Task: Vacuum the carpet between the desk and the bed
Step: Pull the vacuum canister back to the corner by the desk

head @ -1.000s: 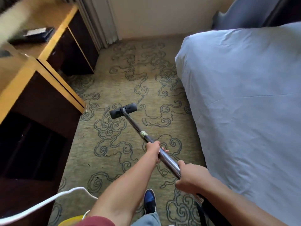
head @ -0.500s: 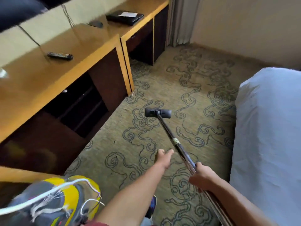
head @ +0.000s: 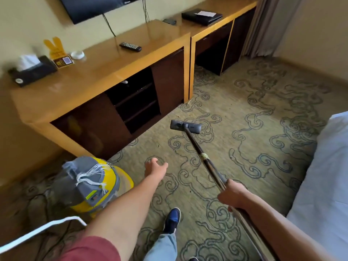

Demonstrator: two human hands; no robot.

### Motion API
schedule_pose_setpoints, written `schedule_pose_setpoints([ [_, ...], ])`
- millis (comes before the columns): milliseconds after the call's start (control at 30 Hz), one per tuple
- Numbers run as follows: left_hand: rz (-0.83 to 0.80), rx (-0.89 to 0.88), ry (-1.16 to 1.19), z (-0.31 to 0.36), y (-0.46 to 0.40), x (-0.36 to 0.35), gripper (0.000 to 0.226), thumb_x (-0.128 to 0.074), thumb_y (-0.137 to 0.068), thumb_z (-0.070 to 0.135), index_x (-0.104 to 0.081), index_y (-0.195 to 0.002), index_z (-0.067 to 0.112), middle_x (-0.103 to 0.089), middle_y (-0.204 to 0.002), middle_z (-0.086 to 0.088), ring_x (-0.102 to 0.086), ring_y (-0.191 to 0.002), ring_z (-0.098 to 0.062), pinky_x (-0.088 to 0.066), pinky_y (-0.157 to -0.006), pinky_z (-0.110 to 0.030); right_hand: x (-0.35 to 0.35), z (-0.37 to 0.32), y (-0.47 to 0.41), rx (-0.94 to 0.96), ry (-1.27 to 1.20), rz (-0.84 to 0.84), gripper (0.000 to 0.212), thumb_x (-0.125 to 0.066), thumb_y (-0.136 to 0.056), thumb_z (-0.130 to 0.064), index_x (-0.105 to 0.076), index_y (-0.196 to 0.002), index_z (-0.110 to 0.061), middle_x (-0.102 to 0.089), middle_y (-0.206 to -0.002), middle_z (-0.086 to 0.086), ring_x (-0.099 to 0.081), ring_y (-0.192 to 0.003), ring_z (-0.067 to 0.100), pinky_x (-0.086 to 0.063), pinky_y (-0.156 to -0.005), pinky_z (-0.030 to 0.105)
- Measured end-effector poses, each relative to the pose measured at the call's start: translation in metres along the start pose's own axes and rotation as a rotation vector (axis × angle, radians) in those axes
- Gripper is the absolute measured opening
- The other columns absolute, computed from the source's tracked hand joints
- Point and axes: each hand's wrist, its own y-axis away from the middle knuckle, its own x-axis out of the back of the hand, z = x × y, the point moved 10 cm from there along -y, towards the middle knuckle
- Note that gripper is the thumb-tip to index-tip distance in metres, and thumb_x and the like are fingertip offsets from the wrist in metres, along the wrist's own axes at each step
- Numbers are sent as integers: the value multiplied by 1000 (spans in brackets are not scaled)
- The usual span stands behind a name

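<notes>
Left hand (head: 155, 166) off wand (head: 205, 159), fingers loose | right hand (head: 232, 196) grips wand

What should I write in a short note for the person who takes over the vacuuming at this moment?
Right hand grips the vacuum wand. Left hand is open, off the wand, reaching forward over the carpet.
Floor head lies on the carpet near the desk; the bed is to the right. The yellow canister stands at the left.
How much is already vacuumed cannot be told; small specks show near the wand. Left: cover the strip between desk and bed.
</notes>
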Motion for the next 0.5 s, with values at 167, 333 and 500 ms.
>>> schedule_pose_setpoints([
  [167,113,49,-144,-89,20,42,63,-64,-94,45,-44,-147,16,-40,-149,-12,-47,-136,-32,-43,-110,-41,-32,-3,6,41,16,-90,32,-63,-73,-20,-52,-100,-9,-65,-85,9,-66,-43,12,-45,-37,19],
  [333,158,138,-229,-166,22,78,63,-65,-92,47,-46,-143,15,-40,-148,-13,-46,-137,-33,-44,-107,-43,-70,-29,7,78,39,-165,34,-64,-75,-12,-55,-105,0,-67,-81,15,-64,-40,17,-46,-38,23],
  [500,202,157,-252,-215,15,106,62,-69,-91,44,-50,-141,13,-38,-152,-14,-40,-142,-32,-41,-110,-42,-111,-70,3,114,94,-254,32,-63,-77,-11,-57,-106,1,-72,-84,18,-72,-55,25,-55,-46,30],
])
